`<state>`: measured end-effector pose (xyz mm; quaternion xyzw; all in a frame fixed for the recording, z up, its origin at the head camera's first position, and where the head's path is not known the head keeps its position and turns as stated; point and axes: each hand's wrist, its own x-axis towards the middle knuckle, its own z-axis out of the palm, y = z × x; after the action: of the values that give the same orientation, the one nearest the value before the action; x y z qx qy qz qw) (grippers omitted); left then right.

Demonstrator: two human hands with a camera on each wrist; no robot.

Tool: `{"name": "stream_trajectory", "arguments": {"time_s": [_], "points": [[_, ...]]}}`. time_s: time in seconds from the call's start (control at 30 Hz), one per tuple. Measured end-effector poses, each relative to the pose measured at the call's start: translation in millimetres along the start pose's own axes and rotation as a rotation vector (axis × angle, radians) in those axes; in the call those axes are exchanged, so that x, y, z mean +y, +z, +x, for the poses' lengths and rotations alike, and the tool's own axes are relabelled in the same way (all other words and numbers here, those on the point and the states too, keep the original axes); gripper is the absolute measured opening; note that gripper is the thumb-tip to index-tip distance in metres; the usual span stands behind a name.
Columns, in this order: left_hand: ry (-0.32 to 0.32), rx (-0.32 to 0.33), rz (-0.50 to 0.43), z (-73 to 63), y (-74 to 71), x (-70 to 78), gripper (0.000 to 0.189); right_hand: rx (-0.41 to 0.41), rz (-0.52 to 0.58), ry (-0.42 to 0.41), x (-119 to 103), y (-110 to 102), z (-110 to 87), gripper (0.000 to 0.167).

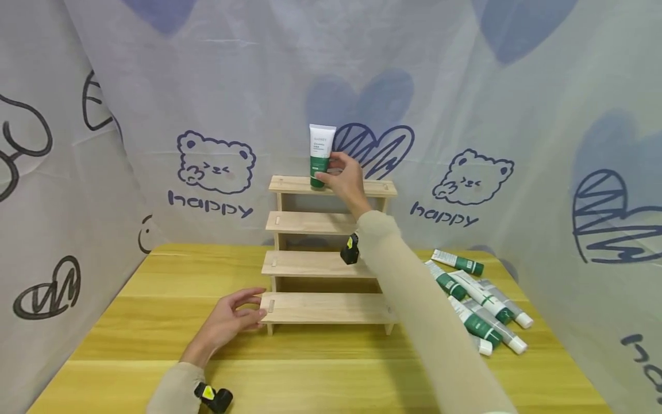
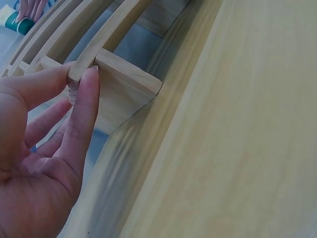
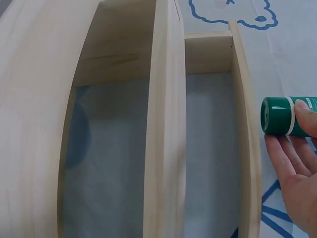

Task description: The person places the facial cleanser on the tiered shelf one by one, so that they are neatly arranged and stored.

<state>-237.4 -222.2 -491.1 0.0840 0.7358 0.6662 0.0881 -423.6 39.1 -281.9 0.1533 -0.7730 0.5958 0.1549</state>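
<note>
My right hand (image 1: 347, 179) grips a white and green squeeze tube (image 1: 322, 142) by its lower, green part. The tube stands upright, cap down, over the top step of a four-tier wooden stand (image 1: 326, 309). Seen from the right wrist, its green cap (image 3: 277, 116) is right beside the top board's edge. Low on the left, my left hand (image 1: 230, 319) pinches the left end of the lowest step between thumb and fingers. The left wrist view shows that thumb and forefinger on the board's end (image 2: 81, 74).
Several similar tubes (image 1: 478, 307) lie in a loose pile on the wooden table (image 1: 207, 356), right of the stand. Behind the table hangs a pale cloth (image 1: 269, 69) printed with bears and hearts, which also runs along both sides.
</note>
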Motion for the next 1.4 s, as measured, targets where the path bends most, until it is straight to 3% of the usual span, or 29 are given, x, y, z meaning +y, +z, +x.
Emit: {"name": "stream_trajectory", "arguments": {"time_s": [0.63,1.4], "points": [[0.008,-0.006,0.002,1.4,0.5,5.0,0.067,-0.003,-0.017,0.012,-2.3,29.7,5.4,0.052],[-0.007,-0.001,-0.024,0.9,1.5,0.5,0.066,-0.042,-0.061,0.005,7.8,35.8,6.6,0.052]]}}
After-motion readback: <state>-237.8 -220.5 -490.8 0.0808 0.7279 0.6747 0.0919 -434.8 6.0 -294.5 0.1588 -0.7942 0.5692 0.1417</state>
